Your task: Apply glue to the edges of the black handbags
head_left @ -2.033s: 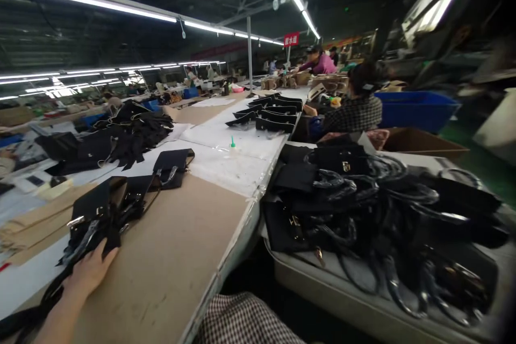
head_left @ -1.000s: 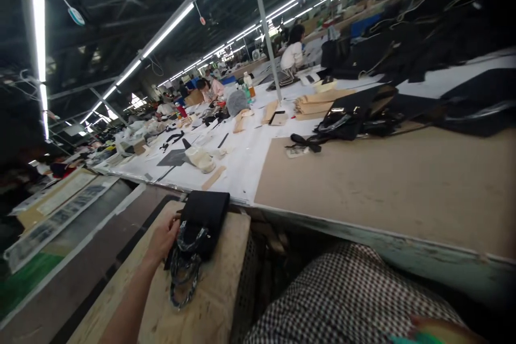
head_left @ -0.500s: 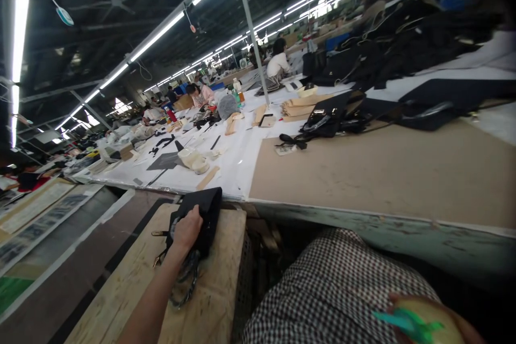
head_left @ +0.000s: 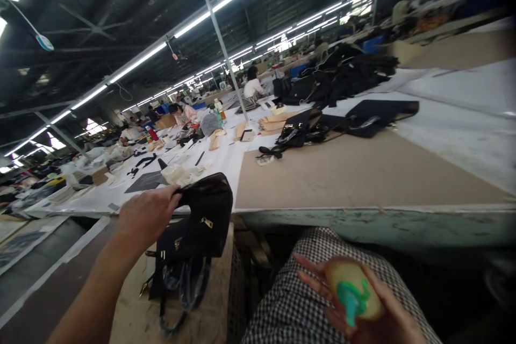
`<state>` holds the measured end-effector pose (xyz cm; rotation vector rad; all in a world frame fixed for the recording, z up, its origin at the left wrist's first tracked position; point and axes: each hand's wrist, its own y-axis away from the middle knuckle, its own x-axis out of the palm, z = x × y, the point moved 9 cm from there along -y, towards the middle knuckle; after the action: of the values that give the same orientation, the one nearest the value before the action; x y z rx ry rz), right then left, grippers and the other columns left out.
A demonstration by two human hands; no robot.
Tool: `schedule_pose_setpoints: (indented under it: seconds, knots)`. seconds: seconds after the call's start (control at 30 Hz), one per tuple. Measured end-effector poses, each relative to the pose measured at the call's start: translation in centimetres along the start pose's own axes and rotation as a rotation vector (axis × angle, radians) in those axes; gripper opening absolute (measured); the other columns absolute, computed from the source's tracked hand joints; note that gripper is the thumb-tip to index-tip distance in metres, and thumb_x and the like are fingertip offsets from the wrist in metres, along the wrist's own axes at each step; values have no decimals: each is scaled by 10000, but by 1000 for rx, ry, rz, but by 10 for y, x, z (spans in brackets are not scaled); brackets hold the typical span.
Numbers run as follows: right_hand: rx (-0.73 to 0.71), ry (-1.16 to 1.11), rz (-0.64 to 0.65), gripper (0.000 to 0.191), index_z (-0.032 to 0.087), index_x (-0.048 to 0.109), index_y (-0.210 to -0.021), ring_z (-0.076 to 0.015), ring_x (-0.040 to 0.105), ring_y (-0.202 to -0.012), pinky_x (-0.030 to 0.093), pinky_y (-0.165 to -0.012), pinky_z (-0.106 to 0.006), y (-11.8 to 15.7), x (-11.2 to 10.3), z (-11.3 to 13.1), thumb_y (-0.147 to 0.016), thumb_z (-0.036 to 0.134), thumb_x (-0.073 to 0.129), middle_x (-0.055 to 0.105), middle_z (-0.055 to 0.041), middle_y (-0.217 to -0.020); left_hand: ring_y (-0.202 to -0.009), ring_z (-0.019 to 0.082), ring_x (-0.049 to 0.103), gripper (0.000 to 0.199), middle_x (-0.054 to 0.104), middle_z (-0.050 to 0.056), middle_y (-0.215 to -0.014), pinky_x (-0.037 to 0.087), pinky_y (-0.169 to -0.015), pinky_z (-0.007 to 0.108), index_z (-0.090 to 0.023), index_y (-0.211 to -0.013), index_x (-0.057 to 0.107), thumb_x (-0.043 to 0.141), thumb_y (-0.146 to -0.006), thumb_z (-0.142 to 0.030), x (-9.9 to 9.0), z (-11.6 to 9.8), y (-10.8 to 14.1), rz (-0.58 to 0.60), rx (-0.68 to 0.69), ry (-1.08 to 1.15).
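- Head view, left hand [head_left: 147,212]: fingers pinching the upper edge of a black bag [head_left: 217,207]; the rest of the bag hangs below and to the right of the fingertips.
- Bag position: left of the brown sheet [head_left: 346,169], at its near corner, above a wooden board [head_left: 209,312].
- Right hand [head_left: 393,309]: fingers curled around a squeeze bottle [head_left: 336,274], nearer the wearer than the brown sheet; the bottle sits between the fingers and the palm.
- Bag finish: matte black, soft-sided, with a gold-coloured zipper pull [head_left: 207,222] and looped handles [head_left: 185,285] in shiny clear film.
- Bottle: rounded, pale yellowish, with a green nozzle [head_left: 350,306] tapering towards the wearer.
- Brown sheet: flat, smooth, lightly marked, on the white-covered tabletop [head_left: 455,123].
- Near side of the brown sheet: checked woven cloth [head_left: 278,312] over the lap.
- Far edge of the brown sheet: flattened black pieces [head_left: 371,114].
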<state>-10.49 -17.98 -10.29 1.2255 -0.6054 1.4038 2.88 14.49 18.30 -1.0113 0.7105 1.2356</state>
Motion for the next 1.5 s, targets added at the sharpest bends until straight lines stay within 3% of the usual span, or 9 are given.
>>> schedule_pose_setpoints:
  seconds: [0.17, 0.37, 0.53, 0.7, 0.93, 1.07, 1.27, 1.4, 1.5]
  knots:
    - [-34, -12, 180, 535, 128, 737, -1267, -367, 294, -1462, 528, -704, -321, 11, 25, -6, -961, 567, 715, 465, -184, -1523, -844, 322, 718, 358, 739, 28, -888, 513, -762, 395, -351, -1177, 719, 501, -968, -544, -37, -72, 2, -46, 230, 16]
    - [-202, 11, 54, 436, 156, 759, -1173, -296, 635, -910, 562, -709, -392, 43, -10, 6, -959, 536, 752, 668, -149, -1212, -798, 283, 695, 355, 724, 25, -813, 493, -785, 410, -346, -978, 766, 464, -994, -533, -45, -191, 6, 138, 721, 168]
    - [-172, -105, 21, 474, 139, 753, -1169, -317, 672, -910, 572, -614, -317, 60, -36, -3, -943, 555, 779, 675, -172, -1214, -800, 264, 689, 323, 694, 25, -773, 478, -767, 370, -303, -961, 772, 492, -995, -460, -70, -254, 5, 183, 959, 96]
    - [-17, -217, 54, 567, 48, 758, -1128, -236, 683, -731, 519, -568, -213, 73, -30, -13, -921, 572, 807, 704, -202, -976, -710, 271, 676, 234, 641, 26, -636, 520, -757, 421, -232, -760, 754, 646, -914, -371, -72, -316, -9, -53, 1081, 121]
    - [-40, -363, 147, 574, 71, 773, -1069, -215, 670, -772, 453, -530, -159, 74, -14, -4, -855, 595, 865, 655, -162, -972, -1353, 304, 515, 331, 600, 151, -1422, 362, -1156, 579, -186, -1188, 675, 405, -1021, -90, 23, -406, 61, -408, 1296, 488]
    - [-71, -374, 151, 574, 95, 776, -1070, -225, 671, -818, 486, -588, -181, 74, -21, -1, -814, 596, 892, 665, -163, -1006, -1163, 277, 636, 358, 711, 135, -1212, 528, -1017, 496, -207, -1168, 665, 338, -1042, -136, 74, -397, 122, -431, 1404, 737]
    - [-273, -172, 24, 630, 108, 767, -1000, -218, 673, -872, 496, -749, -212, 59, -56, -6, -938, 729, 675, 702, -119, -914, -1377, 310, 543, 482, 566, 135, -1485, 552, -1071, 445, -259, -1474, 523, 512, -994, -306, 184, -432, 117, 349, 1143, 851]
    - [-427, -80, -7, 548, 152, 745, -890, -237, 682, -823, 503, -677, -249, 39, -83, 2, -946, 694, 683, 675, -55, -795, -1380, 345, 542, 473, 585, 108, -1481, 511, -1107, 487, -281, -1362, 659, 576, -918, -421, 255, -467, 98, 552, 964, 752]
    - [-477, -27, -15, 430, 145, 712, -994, -231, 674, -826, 565, -736, -341, 40, -88, 21, -1012, 575, 684, 686, -61, -934, -1237, 300, 655, 343, 735, 57, -1248, 546, -1066, 383, -354, -1156, 777, 584, -877, -399, 263, -493, 107, 615, 1197, 842]
